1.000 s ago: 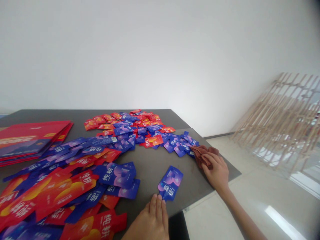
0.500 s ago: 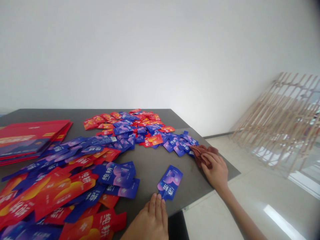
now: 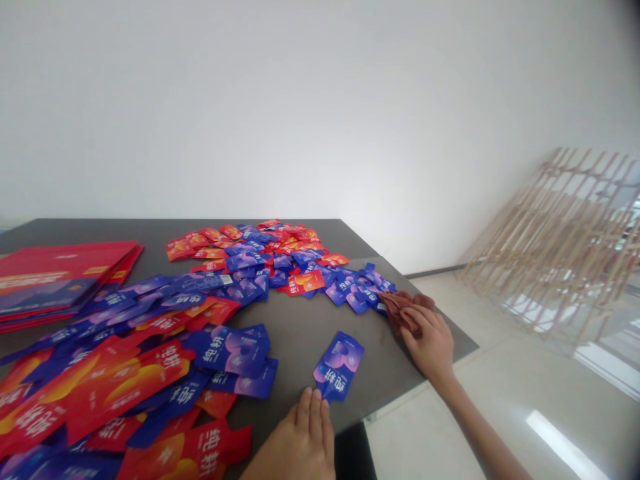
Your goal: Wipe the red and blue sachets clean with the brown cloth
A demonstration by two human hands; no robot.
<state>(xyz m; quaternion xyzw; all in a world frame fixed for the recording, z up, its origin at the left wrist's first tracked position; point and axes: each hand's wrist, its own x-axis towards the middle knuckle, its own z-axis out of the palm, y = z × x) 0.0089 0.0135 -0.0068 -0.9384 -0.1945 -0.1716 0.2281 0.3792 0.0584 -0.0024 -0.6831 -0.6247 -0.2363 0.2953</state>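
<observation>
The left hand (image 3: pixel 295 443) has its fingers stretched out flat and relaxed, not gripping anything, with the tips right at the bottom edge of a glossy blue-and-purple foil sachet (image 3: pixel 339 367) lying on its own on the dark grey tabletop (image 3: pixel 310 327). Over on the right, the right hand (image 3: pixel 430 347) has its fingers curled down over a crumpled reddish-brown cloth (image 3: pixel 405 312), which sits against the end of the spread. Further out there's a big messy heap of flat red-orange and blue foil sachets (image 3: pixel 250 263), a stack of flat red-and-blue folders (image 3: pixel 50 283) at far left, and a leaning pale wooden lattice (image 3: pixel 555 247) beyond the table.
</observation>
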